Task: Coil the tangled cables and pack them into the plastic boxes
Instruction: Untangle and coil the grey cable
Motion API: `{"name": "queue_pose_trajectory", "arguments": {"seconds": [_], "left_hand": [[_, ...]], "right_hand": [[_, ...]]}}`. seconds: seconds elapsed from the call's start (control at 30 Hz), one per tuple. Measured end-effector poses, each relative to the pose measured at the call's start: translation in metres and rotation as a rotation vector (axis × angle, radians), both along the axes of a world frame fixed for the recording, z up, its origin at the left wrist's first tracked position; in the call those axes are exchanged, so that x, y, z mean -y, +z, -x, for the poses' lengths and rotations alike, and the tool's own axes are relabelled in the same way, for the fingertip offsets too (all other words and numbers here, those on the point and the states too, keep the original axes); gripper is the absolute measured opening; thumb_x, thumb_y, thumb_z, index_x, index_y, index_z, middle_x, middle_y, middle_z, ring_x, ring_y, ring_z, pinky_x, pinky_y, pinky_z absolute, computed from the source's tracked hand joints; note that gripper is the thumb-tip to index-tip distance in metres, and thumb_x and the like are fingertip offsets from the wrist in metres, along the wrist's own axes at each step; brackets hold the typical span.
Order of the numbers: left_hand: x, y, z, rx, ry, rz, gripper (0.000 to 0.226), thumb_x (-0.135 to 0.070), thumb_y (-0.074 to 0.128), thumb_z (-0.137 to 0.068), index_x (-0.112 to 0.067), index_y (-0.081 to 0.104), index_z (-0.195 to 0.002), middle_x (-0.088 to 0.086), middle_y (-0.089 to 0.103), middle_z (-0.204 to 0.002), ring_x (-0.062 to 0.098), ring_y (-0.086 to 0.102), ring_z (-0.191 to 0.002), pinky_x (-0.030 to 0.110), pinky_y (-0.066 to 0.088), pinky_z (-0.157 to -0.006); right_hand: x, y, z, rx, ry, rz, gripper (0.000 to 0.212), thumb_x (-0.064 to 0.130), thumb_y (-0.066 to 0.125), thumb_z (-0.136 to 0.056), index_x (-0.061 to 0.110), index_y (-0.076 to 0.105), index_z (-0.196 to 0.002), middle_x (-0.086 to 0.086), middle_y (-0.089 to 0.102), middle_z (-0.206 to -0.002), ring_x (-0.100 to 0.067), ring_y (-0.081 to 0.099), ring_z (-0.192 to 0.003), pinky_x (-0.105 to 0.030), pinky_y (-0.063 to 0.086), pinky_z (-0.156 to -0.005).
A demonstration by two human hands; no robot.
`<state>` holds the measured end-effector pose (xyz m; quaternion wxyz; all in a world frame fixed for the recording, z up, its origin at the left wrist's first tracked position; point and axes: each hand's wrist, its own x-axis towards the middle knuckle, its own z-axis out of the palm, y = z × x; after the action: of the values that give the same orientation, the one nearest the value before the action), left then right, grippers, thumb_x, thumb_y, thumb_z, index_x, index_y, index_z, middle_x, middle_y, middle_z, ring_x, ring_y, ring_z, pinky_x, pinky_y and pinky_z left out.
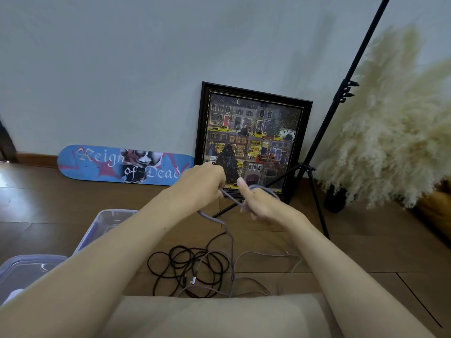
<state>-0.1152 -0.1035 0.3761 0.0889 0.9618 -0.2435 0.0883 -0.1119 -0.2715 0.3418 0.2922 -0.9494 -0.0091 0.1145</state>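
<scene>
Home, lived-in room. Wooden plank floor, skirting board, plain pale wall. Propped against wall: painted skateboard deck, framed street-scene picture. Dried pampas grass in dark vase, black tripod stand alongside. Plastic boxes, loose cables down on floor.

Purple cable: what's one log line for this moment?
step: coiling | left hand: pinches purple cable | right hand: holds its loops | black cable: tangled on floor | plastic boxes: at left
</scene>
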Motion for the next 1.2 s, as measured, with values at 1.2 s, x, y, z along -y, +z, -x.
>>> {"name": "queue_pose_trajectory", "arguments": {"seconds": [1.2], "left_hand": [[0.032,-0.033,0.025,0.132,-0.013,-0.056,0.027,-0.033,0.045,-0.098,-0.011,0.053,-0.11,0.002,0.037,-0.108,0.02,0.05,-0.096,0.026,0.031,-0.067]], "right_hand": [[0.009,0.023,0.02,-0.506,-0.221,-1.049,0.042,0.004,0.036,-0.098,0.011,0.045,-0.057,0.008,0.023,-0.031,-0.004,0.017,-0.022,-0.016,0.014,-0.029]]}}
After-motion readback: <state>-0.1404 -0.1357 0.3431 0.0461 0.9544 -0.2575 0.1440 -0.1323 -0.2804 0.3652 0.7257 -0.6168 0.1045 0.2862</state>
